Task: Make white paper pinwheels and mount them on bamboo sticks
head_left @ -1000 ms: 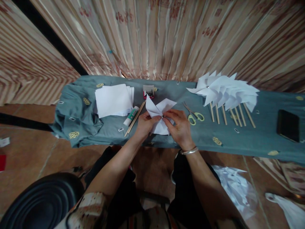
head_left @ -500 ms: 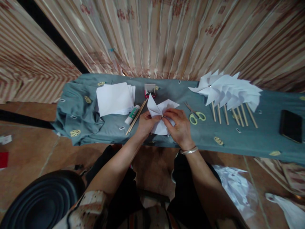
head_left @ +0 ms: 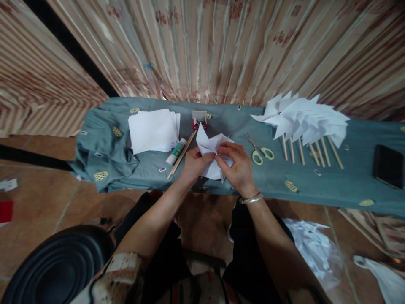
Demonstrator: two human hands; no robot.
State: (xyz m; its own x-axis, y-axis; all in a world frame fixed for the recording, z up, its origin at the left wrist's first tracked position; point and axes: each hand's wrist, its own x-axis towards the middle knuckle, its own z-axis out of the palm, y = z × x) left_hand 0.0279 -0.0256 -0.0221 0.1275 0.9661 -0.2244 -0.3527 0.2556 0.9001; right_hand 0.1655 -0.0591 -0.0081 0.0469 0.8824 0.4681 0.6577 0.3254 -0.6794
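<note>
A white paper pinwheel (head_left: 211, 171) is between my two hands, its blades folded in toward the centre. My left hand (head_left: 194, 164) pinches it at the middle from the left. From the right, my right hand (head_left: 237, 166) has thumb and fingers closed at the same centre, where a small shiny pin head shows between the fingertips. Just left lie wooden sticks (head_left: 182, 155) and a green and white glue stick (head_left: 176, 152). Beyond the pinwheel stands a small open red box (head_left: 199, 120) with dark bits inside. Scissors with light green handles (head_left: 259, 152) lie to the right.
A stack of white paper (head_left: 153, 131) lies at the left of the cloth-covered table (head_left: 152, 175). Finished pinwheels (head_left: 306, 118) on sticks overlap at the right, with a black phone (head_left: 388, 166) farther along. A black round stool (head_left: 60, 266) and a bag of paper scraps (head_left: 313, 249) are on the floor.
The pinwheel's right blade has been drawn in closer to the centre under my right fingers. Both hands stay nearly in place, and the view has shifted very slightly.
</note>
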